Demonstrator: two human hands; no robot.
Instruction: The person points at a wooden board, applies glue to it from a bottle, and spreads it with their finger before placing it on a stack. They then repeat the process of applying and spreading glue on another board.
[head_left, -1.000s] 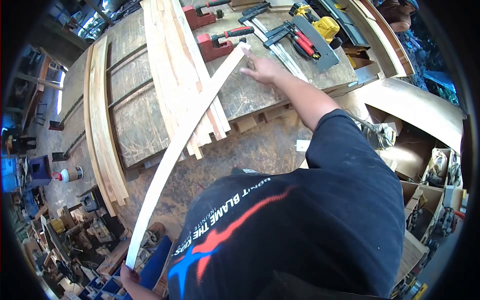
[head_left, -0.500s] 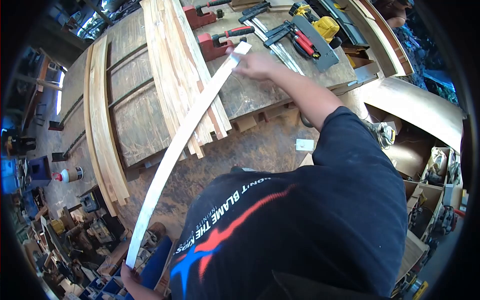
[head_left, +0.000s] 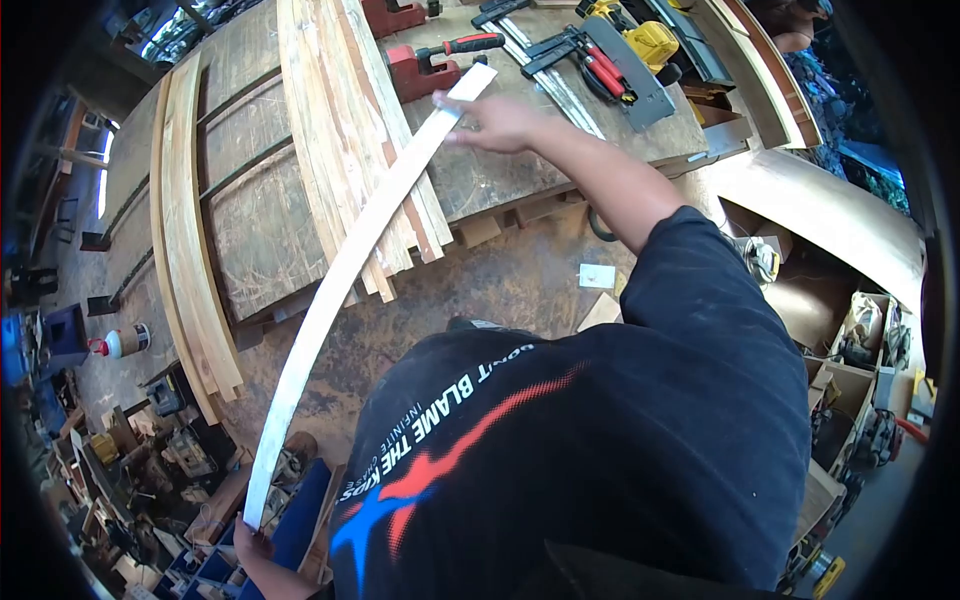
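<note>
A long, pale wooden strip (head_left: pixel 335 285) runs diagonally across the view, looking curved through the wide lens. Its upper end lies over the workbench, crossing above several boards (head_left: pixel 325 130). My right hand (head_left: pixel 495 125) grips the strip near that upper end, thumb on one edge and fingers on the other. At the lower end, my left hand (head_left: pixel 254 542) is closed around the strip, with part of its fingers hidden. A red clamp (head_left: pixel 425 70) with a black handle lies on the bench just beyond my right hand.
The wooden workbench (head_left: pixel 480 185) also bears narrow boards (head_left: pixel 187 210) at left, bar clamps (head_left: pixel 545 75) and a yellow power tool (head_left: pixel 648 48). A glue bottle (head_left: pixel 120 342) stands at left. Tools crowd the lower left; wooden bins (head_left: pixel 850 400) line the right. Another person (head_left: pixel 795 30) is partly visible top right.
The view has shifted a little, so the bench and boards sit further left and up. The right hand's fingers now spread more across the strip; both hands still hold it.
</note>
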